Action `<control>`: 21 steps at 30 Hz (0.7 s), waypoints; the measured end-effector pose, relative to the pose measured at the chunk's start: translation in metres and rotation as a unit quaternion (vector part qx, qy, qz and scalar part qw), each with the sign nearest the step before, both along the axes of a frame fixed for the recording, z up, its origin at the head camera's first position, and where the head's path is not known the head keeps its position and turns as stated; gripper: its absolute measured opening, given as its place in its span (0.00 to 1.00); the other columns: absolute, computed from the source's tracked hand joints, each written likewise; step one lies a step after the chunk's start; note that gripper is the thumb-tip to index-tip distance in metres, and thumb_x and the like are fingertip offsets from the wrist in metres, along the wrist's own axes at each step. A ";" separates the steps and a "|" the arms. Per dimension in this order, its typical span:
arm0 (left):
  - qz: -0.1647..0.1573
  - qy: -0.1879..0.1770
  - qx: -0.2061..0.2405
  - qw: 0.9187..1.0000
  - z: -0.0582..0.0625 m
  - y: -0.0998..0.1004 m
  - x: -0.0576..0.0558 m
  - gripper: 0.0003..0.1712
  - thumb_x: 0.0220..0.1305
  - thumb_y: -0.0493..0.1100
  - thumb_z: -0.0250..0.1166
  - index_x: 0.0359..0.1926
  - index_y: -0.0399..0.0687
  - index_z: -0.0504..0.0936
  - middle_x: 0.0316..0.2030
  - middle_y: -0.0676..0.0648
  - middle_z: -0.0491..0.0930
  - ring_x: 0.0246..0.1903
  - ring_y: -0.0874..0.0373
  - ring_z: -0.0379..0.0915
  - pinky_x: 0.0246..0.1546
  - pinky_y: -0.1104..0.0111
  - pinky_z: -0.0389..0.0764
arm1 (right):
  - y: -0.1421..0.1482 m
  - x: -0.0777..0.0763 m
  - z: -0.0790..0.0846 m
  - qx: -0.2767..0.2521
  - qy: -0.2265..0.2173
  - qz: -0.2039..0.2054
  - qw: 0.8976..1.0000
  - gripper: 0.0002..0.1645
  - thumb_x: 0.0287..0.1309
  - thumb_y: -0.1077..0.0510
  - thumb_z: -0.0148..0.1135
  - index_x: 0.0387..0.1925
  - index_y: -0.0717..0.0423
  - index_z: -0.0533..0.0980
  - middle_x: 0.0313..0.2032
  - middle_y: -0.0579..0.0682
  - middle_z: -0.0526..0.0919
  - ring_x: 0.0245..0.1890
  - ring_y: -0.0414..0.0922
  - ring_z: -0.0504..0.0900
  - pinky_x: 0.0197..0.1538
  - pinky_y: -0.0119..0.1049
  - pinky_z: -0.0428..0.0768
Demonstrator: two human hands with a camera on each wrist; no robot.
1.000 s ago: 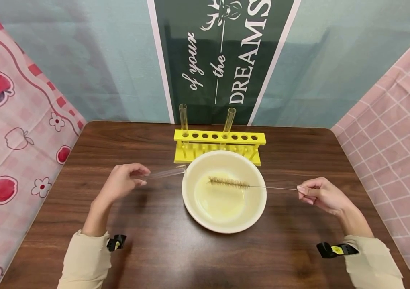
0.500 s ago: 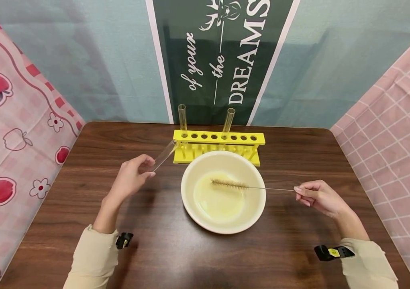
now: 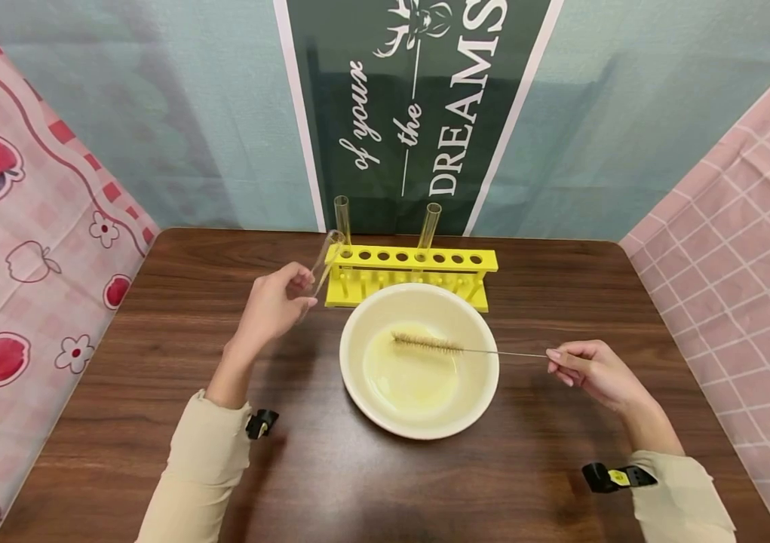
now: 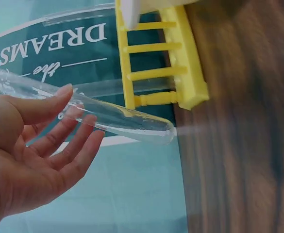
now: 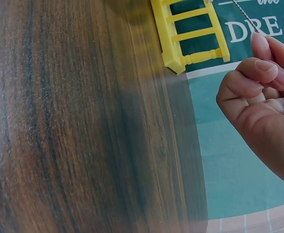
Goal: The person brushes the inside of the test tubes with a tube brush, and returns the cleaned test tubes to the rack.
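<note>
Cream-coloured bowl [image 3: 418,424] dead centre, with shallow pale yellow liquid inside, and counting the hours around it in the head view. Off to ten o'clock with the left hand [image 3: 276,302], pinching a clear test tube [image 4: 127,120] between thumb and fingers! Slanting up from those fingertips toward one o'clock, passing across the left end of a yellow rack [image 3: 393,264]; whether touching it, impossible to tell. Over to three o'clock with the right hand [image 3: 595,371], pinching the thin wire handle of a brush [image 3: 428,343] in thumb and fingertips. Running in nearly level over the three o'clock rim, with tan bristles inside the bowl and the tip aimed at nine; whether dipping into the liquid, hard to say. Up at twelve, just beyond the bowl, with that rack: holding two more tubes [image 3: 429,225], one in the leftmost hole toward eleven o'clock, another just past twelve with a slight lean toward one. All on a dark wood-grain table [image 3: 371,483]. Behind at twelve, a green panel [image 3: 391,211] lettered DREAMS; out at nine, pink cloth [image 3: 25,226] with red apples.
</note>
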State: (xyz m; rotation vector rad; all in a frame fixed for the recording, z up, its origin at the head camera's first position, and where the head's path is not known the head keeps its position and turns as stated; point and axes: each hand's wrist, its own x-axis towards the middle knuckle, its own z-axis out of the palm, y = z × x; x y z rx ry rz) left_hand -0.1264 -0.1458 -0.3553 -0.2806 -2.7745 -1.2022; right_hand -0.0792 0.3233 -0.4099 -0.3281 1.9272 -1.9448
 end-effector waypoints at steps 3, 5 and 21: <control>0.012 -0.005 0.000 1.000 0.003 0.005 -0.008 0.11 0.51 0.31 0.66 0.37 0.39 0.76 0.33 0.43 0.78 0.37 0.50 0.75 0.39 0.58 0.73 | 0.000 0.001 0.000 0.013 0.000 0.002 1.000 0.16 0.62 0.71 0.45 0.24 0.65 0.77 0.19 0.44 0.75 0.17 0.38 0.67 0.21 0.41 0.53; 0.015 -0.007 0.000 1.000 0.005 0.009 -0.012 0.11 0.51 0.31 0.66 0.37 0.39 0.75 0.33 0.42 0.78 0.36 0.49 0.75 0.39 0.58 0.74 | 0.000 0.002 0.000 0.022 0.002 0.005 1.000 0.16 0.63 0.70 0.45 0.24 0.65 0.77 0.18 0.44 0.73 0.16 0.39 0.65 0.22 0.42 0.52; 0.010 0.000 0.014 1.000 0.027 0.040 -0.037 0.10 0.52 0.30 0.65 0.36 0.37 0.75 0.32 0.42 0.77 0.35 0.51 0.74 0.39 0.62 0.78 | 0.002 0.006 0.001 0.050 -0.005 0.000 0.999 0.15 0.63 0.69 0.46 0.24 0.63 0.77 0.17 0.43 0.72 0.16 0.39 0.65 0.21 0.43 0.53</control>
